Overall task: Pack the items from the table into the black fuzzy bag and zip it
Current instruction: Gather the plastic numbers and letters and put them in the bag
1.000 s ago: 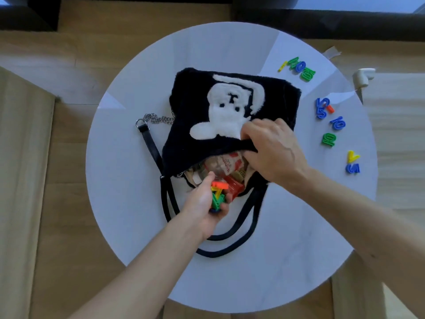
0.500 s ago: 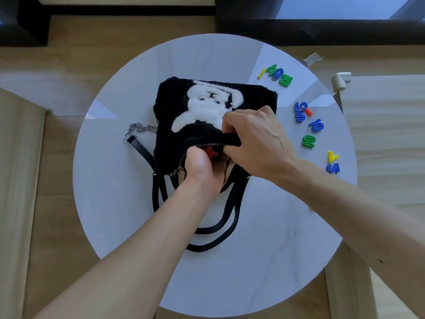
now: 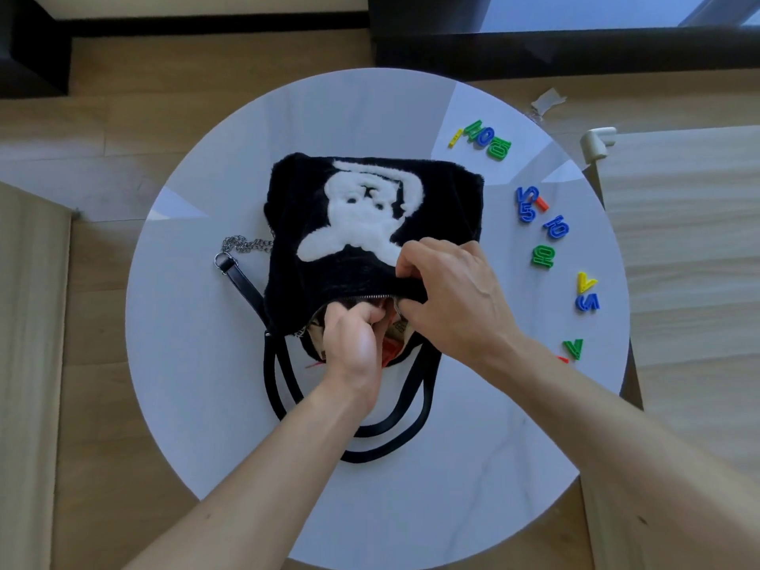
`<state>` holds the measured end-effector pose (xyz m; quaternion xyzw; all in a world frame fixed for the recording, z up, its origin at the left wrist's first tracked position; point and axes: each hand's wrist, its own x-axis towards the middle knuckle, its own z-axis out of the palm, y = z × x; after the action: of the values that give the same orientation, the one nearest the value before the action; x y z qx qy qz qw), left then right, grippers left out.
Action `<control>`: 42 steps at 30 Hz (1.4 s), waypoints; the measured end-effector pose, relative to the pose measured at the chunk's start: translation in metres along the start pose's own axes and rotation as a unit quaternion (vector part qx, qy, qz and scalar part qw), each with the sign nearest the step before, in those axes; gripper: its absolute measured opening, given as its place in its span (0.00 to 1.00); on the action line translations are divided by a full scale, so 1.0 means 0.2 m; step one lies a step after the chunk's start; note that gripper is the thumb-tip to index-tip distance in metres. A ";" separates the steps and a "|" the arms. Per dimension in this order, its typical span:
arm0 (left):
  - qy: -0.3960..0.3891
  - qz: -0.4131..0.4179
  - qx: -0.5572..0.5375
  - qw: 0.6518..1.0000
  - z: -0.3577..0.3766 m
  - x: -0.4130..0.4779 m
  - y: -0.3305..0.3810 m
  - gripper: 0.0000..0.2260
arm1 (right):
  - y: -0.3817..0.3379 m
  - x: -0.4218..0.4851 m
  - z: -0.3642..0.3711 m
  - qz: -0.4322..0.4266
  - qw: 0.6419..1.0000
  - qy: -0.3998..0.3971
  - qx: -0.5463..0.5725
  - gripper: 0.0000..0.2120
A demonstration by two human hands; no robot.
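Now L hand (image 3: 353, 351) has gone into bag (image 3: 296, 240), fingers curled, load unseen; R hand (image 3: 452, 298) pinches rim; numbers (image 3: 543, 257) wait at 3 o'clock.

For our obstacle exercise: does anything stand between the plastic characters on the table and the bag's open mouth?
Yes: the right hand, gripping the black fuzzy bag, lies between the plastic characters and its mouth, which the left hand occupies.

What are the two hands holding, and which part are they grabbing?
The right hand pinches the black fuzzy bag by the upper edge of its open mouth. The left hand is curled inside the opening; whether it holds anything cannot be told.
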<state>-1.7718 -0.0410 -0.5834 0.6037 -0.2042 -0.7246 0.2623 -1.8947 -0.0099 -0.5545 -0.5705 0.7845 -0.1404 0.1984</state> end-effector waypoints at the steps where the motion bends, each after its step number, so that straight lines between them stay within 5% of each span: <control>1: 0.011 0.010 0.021 1.000 -0.01 -0.01 -0.02 0.08 | 0.00 -0.01 0.02 0.009 1.000 -0.002 -0.002 0.10; 10: 0.066 0.013 0.203 0.977 -0.18 -0.16 -0.08 0.13 | -0.09 -0.28 0.09 0.148 0.983 -0.001 0.106 0.15; 14: -0.024 0.029 0.303 0.952 -0.13 -0.31 -0.12 0.11 | 0.05 -0.43 0.07 0.283 0.939 0.057 0.186 0.17; 20: -0.159 0.040 0.384 0.909 0.19 -0.33 -0.36 0.10 | 0.60 -0.61 0.14 0.446 0.880 0.087 0.136 0.26; 26: -0.174 0.021 0.424 0.889 0.63 -0.16 -0.62 0.09 | 0.98 -0.65 0.24 0.429 0.901 0.024 0.061 0.38; 32: -0.132 0.078 0.485 0.861 0.95 0.06 -0.71 0.07 | 1.06 -0.70 0.30 0.332 0.941 -0.012 0.058 0.18; 34: -0.162 0.176 0.577 0.781 1.02 0.11 -0.74 0.08 | 1.07 -0.71 0.29 0.312 0.948 0.001 0.068 0.08; 39: -0.267 0.385 0.752 0.464 1.23 0.23 -0.79 0.22 | 1.11 -0.73 0.28 0.310 0.944 0.006 0.111 0.09; 42: -0.302 0.401 0.787 0.359 1.31 0.28 -0.85 0.26 | 1.13 -0.75 0.27 0.326 0.931 0.023 0.164 0.11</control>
<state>-2.0587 0.0519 -0.6812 0.1221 -0.9647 -0.1768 -0.1520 -2.0195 0.2029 -0.6805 -0.2391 0.8978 -0.2075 0.3061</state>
